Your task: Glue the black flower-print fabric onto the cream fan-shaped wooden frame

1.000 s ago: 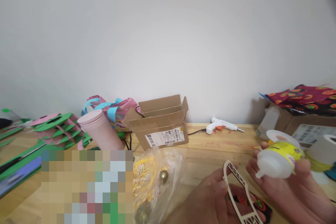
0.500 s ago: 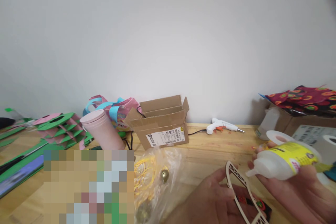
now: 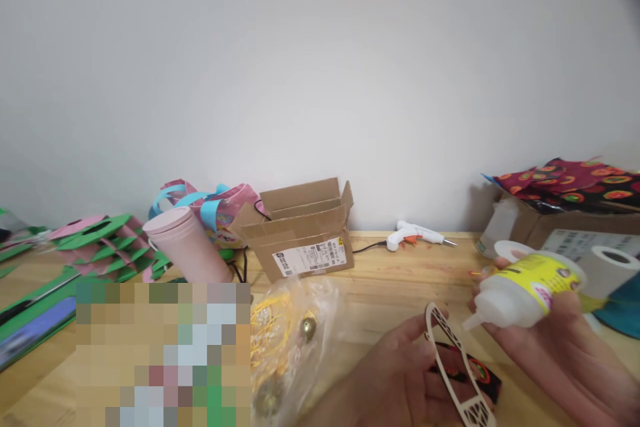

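My left hand (image 3: 395, 373) grips a thin, pale wooden frame with cut-out lattice ends (image 3: 467, 360), thumb on its edge and fingers behind it. In my right hand (image 3: 565, 360) lies a white glue bottle (image 3: 520, 293) with a yellow label, tipped so its nozzle points down and left. The nozzle tip is close to the frame's right edge; whether it touches I cannot tell. Beneath the frame, a dark patterned piece of fabric (image 3: 487, 373) shows on the table. The frame's lower end runs off the bottom of the view.
A clear bag of yellow cords and bells (image 3: 295, 340) lies left of my hands. Behind stand an open cardboard box (image 3: 305, 233), a pink tumbler (image 3: 187, 243) and a white glue gun (image 3: 415, 235). Farther right are a fabric-topped box (image 3: 575, 227) and a white roll (image 3: 613, 270). The lower left is pixelated.
The whole scene has shifted slightly left as the view turned. The bottle and wooden frame stay in my hands, close together; more of the dark fabric shows.
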`<state>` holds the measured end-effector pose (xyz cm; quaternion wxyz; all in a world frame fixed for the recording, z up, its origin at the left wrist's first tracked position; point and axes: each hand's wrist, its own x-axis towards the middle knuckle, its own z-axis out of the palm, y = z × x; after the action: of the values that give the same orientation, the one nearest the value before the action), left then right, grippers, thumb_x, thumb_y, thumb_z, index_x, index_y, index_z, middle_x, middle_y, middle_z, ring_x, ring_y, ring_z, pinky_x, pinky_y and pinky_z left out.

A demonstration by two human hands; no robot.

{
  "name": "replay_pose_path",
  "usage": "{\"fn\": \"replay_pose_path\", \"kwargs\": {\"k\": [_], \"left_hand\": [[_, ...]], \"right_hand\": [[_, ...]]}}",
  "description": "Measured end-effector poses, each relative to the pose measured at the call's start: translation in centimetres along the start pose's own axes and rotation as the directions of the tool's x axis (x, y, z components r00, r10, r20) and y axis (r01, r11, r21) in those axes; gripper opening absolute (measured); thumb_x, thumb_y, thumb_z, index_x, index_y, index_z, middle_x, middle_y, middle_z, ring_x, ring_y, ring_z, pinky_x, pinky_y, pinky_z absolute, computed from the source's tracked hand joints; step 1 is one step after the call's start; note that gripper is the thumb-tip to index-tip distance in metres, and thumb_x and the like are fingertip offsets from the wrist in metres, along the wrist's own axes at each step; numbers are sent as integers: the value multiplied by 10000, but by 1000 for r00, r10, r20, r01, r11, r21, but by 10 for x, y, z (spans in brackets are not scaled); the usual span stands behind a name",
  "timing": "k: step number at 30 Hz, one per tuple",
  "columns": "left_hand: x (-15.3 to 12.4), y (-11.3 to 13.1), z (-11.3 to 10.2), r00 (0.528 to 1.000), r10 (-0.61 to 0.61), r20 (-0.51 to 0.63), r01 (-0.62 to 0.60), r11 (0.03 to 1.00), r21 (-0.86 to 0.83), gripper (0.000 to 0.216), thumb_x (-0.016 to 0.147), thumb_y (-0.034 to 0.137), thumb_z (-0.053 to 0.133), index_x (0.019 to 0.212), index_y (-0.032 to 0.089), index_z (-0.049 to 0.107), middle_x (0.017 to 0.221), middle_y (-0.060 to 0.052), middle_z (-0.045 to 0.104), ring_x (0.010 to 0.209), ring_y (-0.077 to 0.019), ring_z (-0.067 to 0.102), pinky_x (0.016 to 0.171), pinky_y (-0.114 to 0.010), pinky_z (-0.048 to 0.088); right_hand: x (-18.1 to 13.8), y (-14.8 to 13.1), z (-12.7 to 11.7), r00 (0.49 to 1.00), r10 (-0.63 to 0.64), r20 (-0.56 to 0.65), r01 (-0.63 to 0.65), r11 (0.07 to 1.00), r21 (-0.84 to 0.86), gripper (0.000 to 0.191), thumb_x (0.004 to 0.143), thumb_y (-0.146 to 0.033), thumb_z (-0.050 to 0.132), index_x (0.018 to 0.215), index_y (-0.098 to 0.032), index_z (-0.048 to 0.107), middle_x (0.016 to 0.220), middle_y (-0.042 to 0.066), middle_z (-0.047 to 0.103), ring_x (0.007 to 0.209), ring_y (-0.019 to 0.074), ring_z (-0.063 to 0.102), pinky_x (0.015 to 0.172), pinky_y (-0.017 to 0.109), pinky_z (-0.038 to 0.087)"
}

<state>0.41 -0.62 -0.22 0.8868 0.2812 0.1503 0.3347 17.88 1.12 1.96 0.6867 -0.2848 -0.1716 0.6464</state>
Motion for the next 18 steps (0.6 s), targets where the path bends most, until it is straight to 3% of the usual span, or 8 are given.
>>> {"fn": "replay_pose_path", "kwargs": {"k": [6, 10, 15, 18], "left_hand": [[1, -1, -2, 1000, 3, 2, -3, 1000, 14, 314, 750, 212, 496, 1061, 174, 470, 917, -90, 615, 783, -182, 605, 705, -327, 398], [2, -1, -2, 1000, -5, -20, 5, 1000, -18, 355, 722, 182, 527, 1069, 185, 452, 903, -87, 617, 762, -192, 612, 689, -342, 410], [2, 1, 1, 1000, -18, -24, 18, 999, 26, 475, 672, 185, 570, 1120, 167, 411, 978, -135, 594, 827, -233, 591, 737, -384, 379], [3, 1, 1, 999, -47, -21, 47, 999, 8, 453, 703, 149, 522, 1141, 166, 408, 992, -119, 589, 846, -226, 581, 778, -402, 357]], "right_hand": [[1, -6, 1, 1000, -23, 0, 23, 999, -25, 581, 452, -402, 744, 987, -280, 555, 852, -12, 618, 691, 154, 594, 625, 226, 527], [4, -6, -4, 998, -3, 61, 5, 999, -35, 528, 516, -451, 695, 991, -267, 557, 791, -1, 626, 683, 164, 595, 648, 261, 522], [2, -4, -3, 989, 0, 145, -1, 1000, 4, 498, 520, -390, 718, 971, -248, 562, 822, -2, 618, 712, 145, 581, 680, 242, 496], [1, -5, 0, 985, -62, 162, 63, 998, -1, 464, 570, -401, 687, 986, -255, 542, 820, -1, 618, 759, 142, 575, 703, 249, 482]]}}
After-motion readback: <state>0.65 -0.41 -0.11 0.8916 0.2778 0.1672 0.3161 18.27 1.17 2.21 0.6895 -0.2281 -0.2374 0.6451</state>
